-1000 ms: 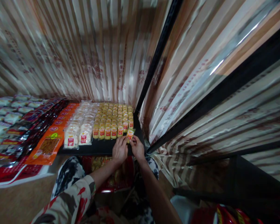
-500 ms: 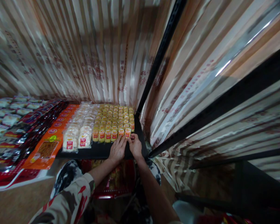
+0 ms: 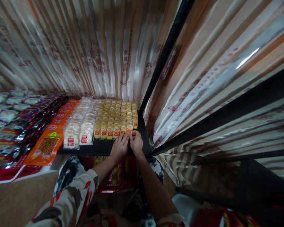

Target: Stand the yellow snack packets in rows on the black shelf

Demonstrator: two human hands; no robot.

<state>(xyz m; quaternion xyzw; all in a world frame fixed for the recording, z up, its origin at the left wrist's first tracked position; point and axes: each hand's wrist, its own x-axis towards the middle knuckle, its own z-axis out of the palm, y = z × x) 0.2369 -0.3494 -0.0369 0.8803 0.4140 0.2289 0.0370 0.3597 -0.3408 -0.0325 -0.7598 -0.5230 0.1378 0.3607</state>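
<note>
Small yellow snack packs (image 3: 110, 118) with red and white labels stand in tight rows on a black shelf (image 3: 104, 147). My left hand (image 3: 120, 146) lies palm down at the front row, fingers stretched and side by side, tips against the lower edge of the packs. Close beside it, my right hand (image 3: 136, 143) has bent fingers and a thumb at the base of the front right snack pack (image 3: 129, 128). Its grip there is partly hidden. To the left are two rows of clear bags of round white crackers (image 3: 86, 134).
An orange snack bag (image 3: 48, 142) and dark shiny packages (image 3: 16, 132) lie further left. A black post (image 3: 159, 69) rises at the shelf's back right corner, before a pleated curtain (image 3: 104, 47). Below the shelf, between my knees, sits a red basket (image 3: 111, 189) holding more yellow packs.
The camera view has shifted slightly, moving the shelf up. My fingers have slid down off the front right pack's label to its lower edge; both hands stay close together.
</note>
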